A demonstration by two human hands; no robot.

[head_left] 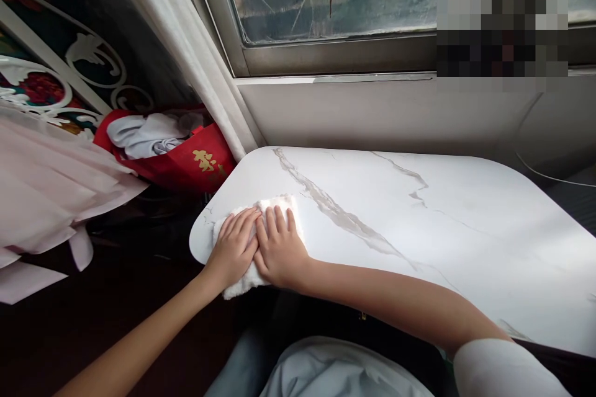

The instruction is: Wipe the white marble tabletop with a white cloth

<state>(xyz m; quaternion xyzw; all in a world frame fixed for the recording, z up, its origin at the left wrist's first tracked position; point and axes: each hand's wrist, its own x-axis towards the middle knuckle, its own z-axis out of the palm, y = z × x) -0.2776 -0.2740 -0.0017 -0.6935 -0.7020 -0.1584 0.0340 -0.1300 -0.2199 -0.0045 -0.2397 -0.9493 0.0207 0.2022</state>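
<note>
A white fluffy cloth point(241, 289) lies on the left end of a white marble-patterned table point(447, 217), with its lower edge hanging past the table's near side. My left hand point(235, 247) rests flat on the cloth, fingers stretched out. Beside it, my right hand point(280, 248) presses flat on the same cloth with its fingers spread. The two hands touch at the thumbs. Most of the cloth's middle is hidden beneath them.
Left of the table stands a red bag point(186, 164) holding light-coloured fabric. Pale pink cloth point(60, 180) hangs at far left. Behind the table are a white curtain point(181, 31), a wall point(354, 111) and a window point(372, 0). A thin cable point(549, 177) runs at right.
</note>
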